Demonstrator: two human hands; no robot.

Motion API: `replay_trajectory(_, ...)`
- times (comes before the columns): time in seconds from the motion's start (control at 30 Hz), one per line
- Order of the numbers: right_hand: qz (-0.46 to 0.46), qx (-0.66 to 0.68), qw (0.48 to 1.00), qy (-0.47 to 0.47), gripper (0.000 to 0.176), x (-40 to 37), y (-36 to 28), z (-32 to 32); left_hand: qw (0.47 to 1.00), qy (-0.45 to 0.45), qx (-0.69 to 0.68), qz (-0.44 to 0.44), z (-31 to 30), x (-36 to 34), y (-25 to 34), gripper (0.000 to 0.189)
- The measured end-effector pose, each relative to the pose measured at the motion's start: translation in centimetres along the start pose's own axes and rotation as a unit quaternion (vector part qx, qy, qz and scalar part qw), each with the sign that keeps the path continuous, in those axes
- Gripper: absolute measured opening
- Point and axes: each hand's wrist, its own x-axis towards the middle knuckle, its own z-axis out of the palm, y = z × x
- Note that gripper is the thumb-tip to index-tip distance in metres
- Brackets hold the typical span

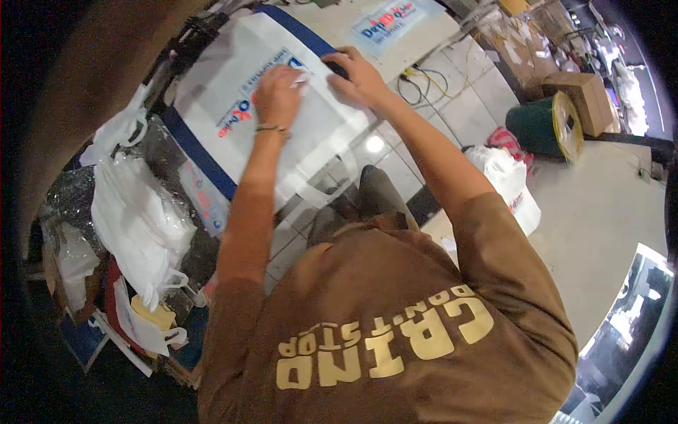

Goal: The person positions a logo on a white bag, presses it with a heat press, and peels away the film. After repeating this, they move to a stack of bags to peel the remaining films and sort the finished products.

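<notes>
A white bag (pixel 212 85) with navy side bands and a blue and red print lies flat in front of me. A translucent sheet seems to cover its printed area. My left hand (pixel 279 95) is over the print, fingers bent, with a small crumpled white piece showing at the fingertips; I cannot tell what it is. At the far navy band (pixel 300 32), my right hand (pixel 357 76) rests with thumb and fingers apart, a dark gap between them. The bag's white handle (pixel 335 187) hangs over the near edge toward my lap.
A printed sheet (pixel 388 28) lies on the table beyond the bag. White bags (pixel 141 219) are stacked at my left, and another white bag (pixel 505 177) sits at my right. A green roll (pixel 533 127) and a cardboard box (pixel 579 99) stand farther right. Cables (pixel 427 85) cross the tiled floor.
</notes>
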Motion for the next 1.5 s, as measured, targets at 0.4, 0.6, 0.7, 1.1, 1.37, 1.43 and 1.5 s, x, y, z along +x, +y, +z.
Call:
replay_trajectory(0.4, 0.027, -0.022, 0.999, -0.030, 0.059, 0.3, -1.4, -0.4, 0.999, -0.013, 0.031, 0.009, -6.0, -4.7, -3.6, 0.017)
replay_trajectory(0.6, 0.012, 0.006, 0.999, -0.046, 0.061, 0.3, -0.4, -0.4, 1.000, 0.006, 0.007, 0.006, -0.1, 2.3, 1.1, 0.012)
replay_trajectory(0.7, 0.014, 0.003, 0.999, -0.049, 0.061, 0.2, -0.4, -0.3, 0.998, 0.053, 0.024, -0.003, 0.7, 2.4, -0.7, 0.013)
replay_trajectory(1.1, 0.051, 0.102, 0.969, -0.221, 0.065, 2.5, 0.1, -2.9, 0.996, 0.042, 0.060, -0.048, 1.4, 3.8, -0.7, 0.018)
replay_trajectory(1.37, -0.004, 0.172, 0.969, -0.175, 0.063, 2.0, 1.8, -1.9, 0.986, 0.114, 0.079, -0.096, 2.3, 5.0, 1.2, 0.017)
replay_trajectory(1.43, -0.020, 0.189, 0.968, -0.165, 0.062, 2.1, 1.8, -1.4, 0.975, 0.116, 0.127, -0.142, 0.9, 3.5, 0.2, 0.017)
replay_trajectory(1.5, -0.021, 0.189, 0.967, -0.168, 0.059, 2.3, 1.8, -1.4, 0.961, 0.145, 0.176, -0.157, -1.5, -1.4, -4.0, 0.016)
